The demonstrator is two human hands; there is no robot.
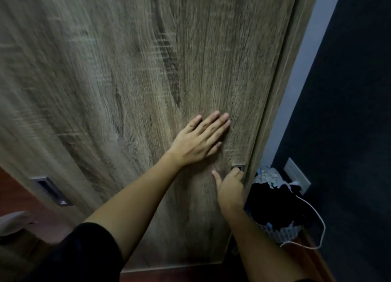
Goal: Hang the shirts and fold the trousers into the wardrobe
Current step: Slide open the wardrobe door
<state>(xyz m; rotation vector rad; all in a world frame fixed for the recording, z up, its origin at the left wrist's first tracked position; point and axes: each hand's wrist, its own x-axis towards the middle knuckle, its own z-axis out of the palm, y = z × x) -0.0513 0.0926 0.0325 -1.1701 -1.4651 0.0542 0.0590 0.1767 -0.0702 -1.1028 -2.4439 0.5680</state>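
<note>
A wood-grain sliding wardrobe door fills most of the view and hides the wardrobe's inside. My left hand lies flat on the door, fingers together and pointing up right. Below it, my right hand has its fingers hooked into the recessed metal handle at the door's right edge, thumb sticking out to the left. A basket of dark and patterned clothes stands on the floor to the right of the door.
A second recessed metal handle sits at the lower left on the door. A dark wall on the right carries a white socket plate with a white cable trailing to the red-brown floor.
</note>
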